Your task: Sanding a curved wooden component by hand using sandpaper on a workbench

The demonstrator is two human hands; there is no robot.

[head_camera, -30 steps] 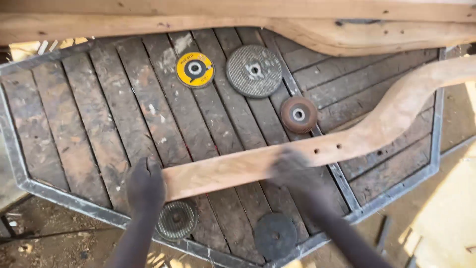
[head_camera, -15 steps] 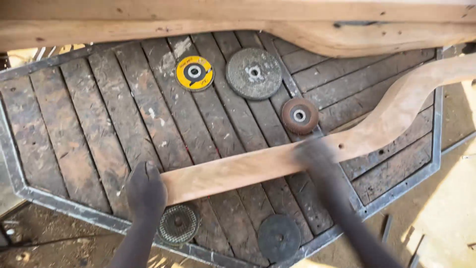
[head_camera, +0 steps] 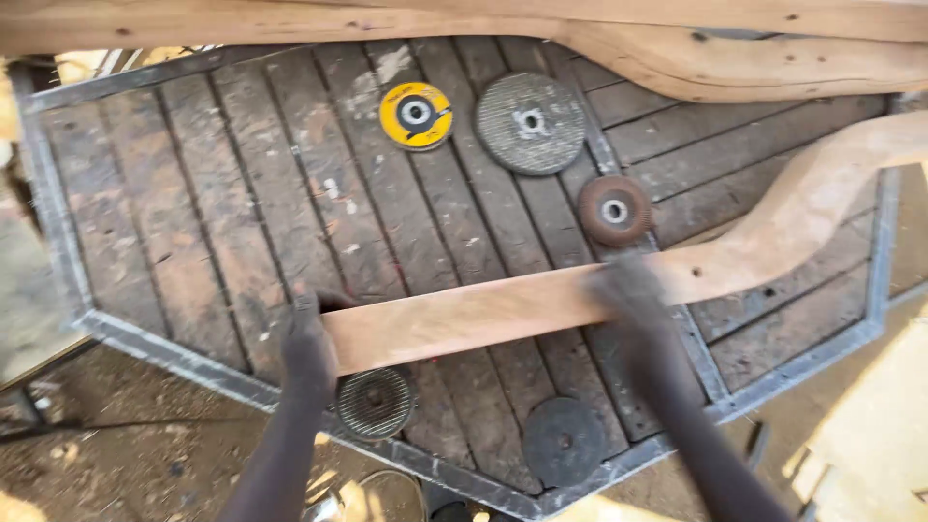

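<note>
Left hand (head_camera: 307,340): clamped over the near-left end of the curved wooden piece (head_camera: 599,290), fingers wrapped on its end edge.
Right hand (head_camera: 626,288): blurred, pressed on top of the same piece near its middle; open or closed could not be told.
Curved wooden piece: laid flat across the slatted surface (head_camera: 193,222), running from lower left up to the right edge.
Discs: yellow disc (head_camera: 416,115), grey grinding disc (head_camera: 531,123) and reddish flap disc (head_camera: 615,210) beyond the piece; two dark discs (head_camera: 375,402) near the front rim.
</note>
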